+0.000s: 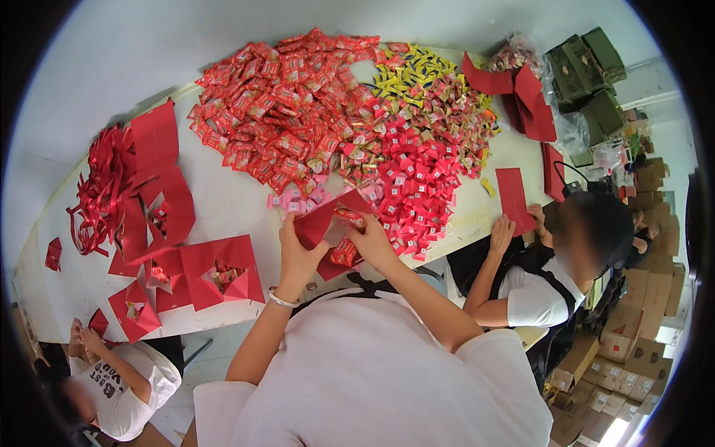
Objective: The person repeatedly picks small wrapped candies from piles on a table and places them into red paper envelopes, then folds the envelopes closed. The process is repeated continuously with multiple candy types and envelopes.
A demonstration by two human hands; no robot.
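My left hand grips the left side of an opened red card box at the table's front edge. My right hand pinches a red wrapped snack packet at the box's right side. A second red packet lies in the lower part of the box. Just beyond are heaps of red snack packets, pink-red wrapped sweets and pale pink pieces.
Red ribbons and partly folded, filled red boxes cover the table's left. Yellow sweets sit behind. One co-worker at right holds a red card; another works at lower left. Cartons stack at right.
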